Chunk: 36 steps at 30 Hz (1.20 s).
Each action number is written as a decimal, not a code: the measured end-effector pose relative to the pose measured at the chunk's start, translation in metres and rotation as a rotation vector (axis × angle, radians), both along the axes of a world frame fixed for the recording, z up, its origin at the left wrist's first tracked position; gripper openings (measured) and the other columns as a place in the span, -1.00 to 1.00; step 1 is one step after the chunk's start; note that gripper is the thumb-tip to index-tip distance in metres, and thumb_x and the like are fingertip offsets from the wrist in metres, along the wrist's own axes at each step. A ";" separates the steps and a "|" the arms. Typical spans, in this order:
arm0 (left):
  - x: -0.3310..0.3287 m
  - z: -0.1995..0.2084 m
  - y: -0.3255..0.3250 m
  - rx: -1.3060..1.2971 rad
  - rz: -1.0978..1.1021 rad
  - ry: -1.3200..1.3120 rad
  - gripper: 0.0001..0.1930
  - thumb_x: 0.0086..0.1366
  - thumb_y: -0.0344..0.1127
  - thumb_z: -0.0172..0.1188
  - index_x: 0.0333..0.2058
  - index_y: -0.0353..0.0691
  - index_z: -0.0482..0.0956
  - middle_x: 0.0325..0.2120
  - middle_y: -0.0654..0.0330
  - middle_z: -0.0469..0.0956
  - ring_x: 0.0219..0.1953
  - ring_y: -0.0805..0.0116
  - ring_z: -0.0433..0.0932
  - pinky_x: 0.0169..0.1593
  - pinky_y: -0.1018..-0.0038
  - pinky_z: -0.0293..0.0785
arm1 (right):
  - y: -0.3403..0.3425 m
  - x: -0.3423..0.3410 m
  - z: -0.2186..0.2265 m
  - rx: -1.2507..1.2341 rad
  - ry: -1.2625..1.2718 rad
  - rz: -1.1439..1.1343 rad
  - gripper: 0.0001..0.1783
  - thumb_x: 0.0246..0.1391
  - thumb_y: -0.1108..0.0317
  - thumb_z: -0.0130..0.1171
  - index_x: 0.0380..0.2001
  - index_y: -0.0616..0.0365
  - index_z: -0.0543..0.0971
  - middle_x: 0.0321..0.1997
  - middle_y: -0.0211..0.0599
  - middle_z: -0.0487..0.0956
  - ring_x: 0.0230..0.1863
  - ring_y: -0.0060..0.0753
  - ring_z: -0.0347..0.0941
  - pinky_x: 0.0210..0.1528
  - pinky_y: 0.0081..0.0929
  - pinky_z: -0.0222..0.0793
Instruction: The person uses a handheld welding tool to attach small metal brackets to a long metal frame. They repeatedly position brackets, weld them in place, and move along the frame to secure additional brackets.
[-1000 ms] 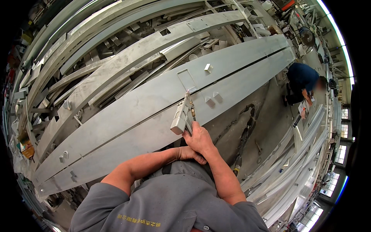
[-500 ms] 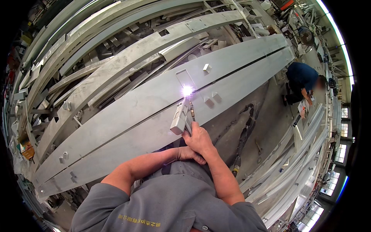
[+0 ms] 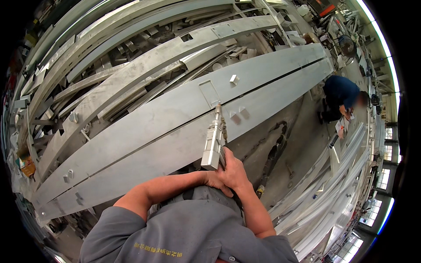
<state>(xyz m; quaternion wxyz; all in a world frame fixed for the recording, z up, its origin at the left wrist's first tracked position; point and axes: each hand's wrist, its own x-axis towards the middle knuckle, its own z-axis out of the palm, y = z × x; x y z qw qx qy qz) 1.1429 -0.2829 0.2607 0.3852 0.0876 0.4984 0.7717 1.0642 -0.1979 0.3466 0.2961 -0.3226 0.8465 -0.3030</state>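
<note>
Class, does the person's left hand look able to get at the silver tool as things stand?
Probably yes: the left hand sits beside the right hand, which grips the silver tool, and nothing visible blocks the short way to its rear end.

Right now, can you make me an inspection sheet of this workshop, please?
Surface: two long grey metal panels side by side, dark gap between.
Job's things: metal tool, tip near a rectangular outline on the far panel.
Clutter: loose metal pieces beyond the panels.
Right grip: holds the tool.
Left grip: at the right wrist.
Cables: dark cable or hose on the floor.
Surroundings: another person bending, at right.
</note>
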 end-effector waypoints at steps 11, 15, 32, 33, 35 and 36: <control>-0.042 -0.018 -0.032 -0.642 0.546 -0.006 -0.58 0.11 -0.22 0.44 -0.11 -0.33 0.60 -0.31 0.10 0.68 -0.26 0.31 0.66 -0.14 0.35 0.59 | 0.055 -0.080 -0.023 -0.068 0.108 -0.181 -0.31 0.01 0.36 0.29 0.21 0.21 0.29 -0.19 0.27 0.60 -0.12 0.41 0.54 -0.16 0.06 0.51; -0.067 -0.038 -0.053 -0.847 0.965 0.007 -0.69 0.15 -0.29 0.39 -0.18 -0.30 0.60 -0.45 0.13 0.64 -0.39 0.33 0.64 -0.27 0.39 0.57 | 0.052 -0.135 -0.034 -0.152 0.149 -0.180 -0.37 0.06 0.30 0.24 0.18 0.23 0.30 -0.28 0.28 0.60 -0.17 0.40 0.55 -0.21 0.08 0.48; -0.324 -0.037 -0.150 -1.651 0.154 0.380 -0.48 0.18 -0.54 0.14 0.16 -0.16 0.47 0.03 0.00 0.46 0.02 -0.03 0.49 0.10 0.19 0.48 | 0.078 -0.268 -0.066 -0.100 0.038 -0.041 -0.40 0.06 0.40 0.23 0.17 0.27 0.31 -0.18 0.24 0.60 -0.15 0.41 0.52 -0.19 0.07 0.45; -0.318 -0.031 -0.153 -1.612 0.301 0.344 -0.48 0.20 -0.54 0.12 0.18 -0.19 0.45 0.05 -0.03 0.46 0.05 -0.04 0.48 0.13 0.18 0.47 | 0.080 -0.266 -0.064 -0.028 -0.013 -0.079 -0.40 0.07 0.40 0.24 0.17 0.25 0.32 -0.17 0.23 0.60 -0.15 0.41 0.53 -0.17 0.05 0.46; -0.292 -0.015 -0.166 -1.521 0.584 0.290 -0.49 0.24 -0.54 0.08 0.20 -0.24 0.41 0.10 -0.07 0.45 0.11 -0.08 0.47 0.18 0.17 0.44 | 0.090 -0.261 -0.069 -0.074 0.033 -0.116 -0.39 0.06 0.39 0.24 0.18 0.25 0.32 -0.17 0.22 0.60 -0.14 0.39 0.54 -0.17 0.02 0.48; -0.258 -0.029 -0.182 -1.507 0.907 0.520 -0.52 0.30 -0.52 0.04 0.21 -0.27 0.37 0.13 -0.13 0.45 0.14 -0.12 0.47 0.17 0.18 0.45 | 0.091 -0.259 -0.070 -0.104 0.050 -0.117 -0.39 0.06 0.39 0.24 0.18 0.25 0.32 -0.17 0.22 0.60 -0.14 0.38 0.54 -0.17 0.01 0.49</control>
